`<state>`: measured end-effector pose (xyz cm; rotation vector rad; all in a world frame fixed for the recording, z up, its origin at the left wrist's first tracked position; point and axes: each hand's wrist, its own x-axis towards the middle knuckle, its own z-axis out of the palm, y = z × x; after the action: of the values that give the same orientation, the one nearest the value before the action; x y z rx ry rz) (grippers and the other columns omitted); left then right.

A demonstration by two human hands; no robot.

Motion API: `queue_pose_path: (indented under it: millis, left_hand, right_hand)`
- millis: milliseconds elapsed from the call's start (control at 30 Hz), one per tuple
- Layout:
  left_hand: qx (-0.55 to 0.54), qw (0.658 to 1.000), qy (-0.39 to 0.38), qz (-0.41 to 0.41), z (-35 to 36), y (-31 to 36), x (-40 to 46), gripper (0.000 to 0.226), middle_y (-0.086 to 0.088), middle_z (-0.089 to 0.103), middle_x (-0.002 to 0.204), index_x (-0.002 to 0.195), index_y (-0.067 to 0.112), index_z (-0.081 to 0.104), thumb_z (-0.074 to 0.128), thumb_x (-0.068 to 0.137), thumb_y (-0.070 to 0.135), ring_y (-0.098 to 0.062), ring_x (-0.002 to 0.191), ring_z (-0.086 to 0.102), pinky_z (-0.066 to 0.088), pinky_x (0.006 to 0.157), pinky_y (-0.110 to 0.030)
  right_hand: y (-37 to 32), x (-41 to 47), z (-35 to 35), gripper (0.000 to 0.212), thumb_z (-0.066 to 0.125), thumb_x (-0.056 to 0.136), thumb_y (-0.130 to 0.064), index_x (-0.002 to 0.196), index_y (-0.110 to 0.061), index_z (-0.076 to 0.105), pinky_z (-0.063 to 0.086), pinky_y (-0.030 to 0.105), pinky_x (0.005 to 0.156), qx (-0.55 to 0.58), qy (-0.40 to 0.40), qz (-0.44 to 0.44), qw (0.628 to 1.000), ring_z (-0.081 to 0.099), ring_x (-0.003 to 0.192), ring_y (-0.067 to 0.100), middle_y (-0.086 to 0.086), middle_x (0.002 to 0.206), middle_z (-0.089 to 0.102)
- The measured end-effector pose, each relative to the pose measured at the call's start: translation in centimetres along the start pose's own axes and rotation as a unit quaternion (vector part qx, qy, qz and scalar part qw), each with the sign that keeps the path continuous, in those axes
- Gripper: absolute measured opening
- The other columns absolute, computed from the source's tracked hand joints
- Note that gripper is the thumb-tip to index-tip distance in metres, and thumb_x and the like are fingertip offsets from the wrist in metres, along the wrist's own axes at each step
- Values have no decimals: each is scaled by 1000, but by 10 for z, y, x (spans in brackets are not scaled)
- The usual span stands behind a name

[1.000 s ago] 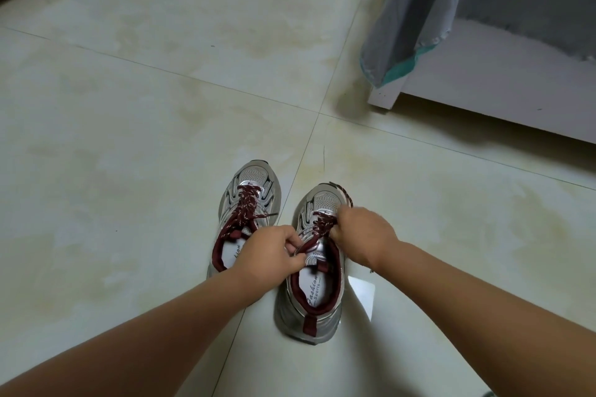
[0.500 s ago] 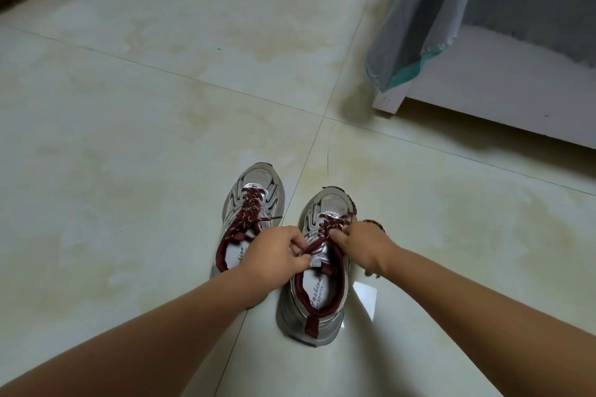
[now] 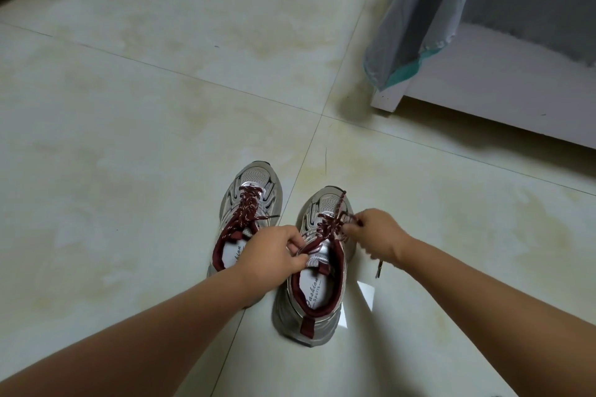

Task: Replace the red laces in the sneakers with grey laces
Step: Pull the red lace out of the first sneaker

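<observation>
Left hand curled at the tongue of the right-side shoe, thumb and fingers pinching the red lace near the top eyelets. Right hand pinches the same lace at the shoe's outer edge — a loose lace end hangs below the wrist, probably the same lace; blurred. Left-side shoe stands just beside, fully laced in red. Both sit on the pale tiled floor — white furniture and a grey cloth lie well apart, upper right.

Two silver mesh sneakers stand side by side at lower centre; white wooden bed frame upper right.
</observation>
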<state>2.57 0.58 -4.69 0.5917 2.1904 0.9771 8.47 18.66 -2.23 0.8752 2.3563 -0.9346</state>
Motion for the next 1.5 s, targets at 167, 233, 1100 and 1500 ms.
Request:
queue_pose_path:
  millis: [167, 233, 1100, 1500]
  left_hand:
    - [1, 1000, -2, 1, -1, 0, 0, 24, 11, 52, 61, 69, 30, 55, 70, 78, 14, -4, 54, 47, 43, 59, -20]
    - [2, 1000, -2, 0, -1, 0, 0, 22, 10, 53, 62, 70, 28, 56, 70, 78, 13, -3, 53, 47, 42, 57, -18]
    - [-21, 1000, -15, 0, -2, -1, 0, 21, 11, 51, 61, 72, 28, 56, 69, 78, 13, -1, 52, 45, 40, 58, -16]
    - [-15, 1000, -15, 3, -3, -2, 0, 19, 10, 53, 64, 73, 26, 57, 69, 79, 13, -1, 53, 46, 40, 56, -16]
  right_hand:
    - [5, 6, -7, 34, 41, 96, -30, 76, -6, 52, 44, 32, 66, 24, 138, 43, 989, 56, 76, 33, 13, 76, 56]
    - [-3, -3, 5, 41, 41, 96, -39, 75, -6, 51, 50, 33, 58, 97, 0, 54, 994, 56, 62, 29, 10, 66, 51]
    - [-13, 8, -18, 25, 30, 100, -20, 82, -6, 40, 50, 47, 65, 509, 270, 153, 803, 52, 54, 29, 17, 68, 50]
    - [-2, -1, -20, 37, 50, 92, -32, 123, -13, 45, 40, 37, 84, -196, 131, 14, 972, 49, 112, 31, 11, 121, 53]
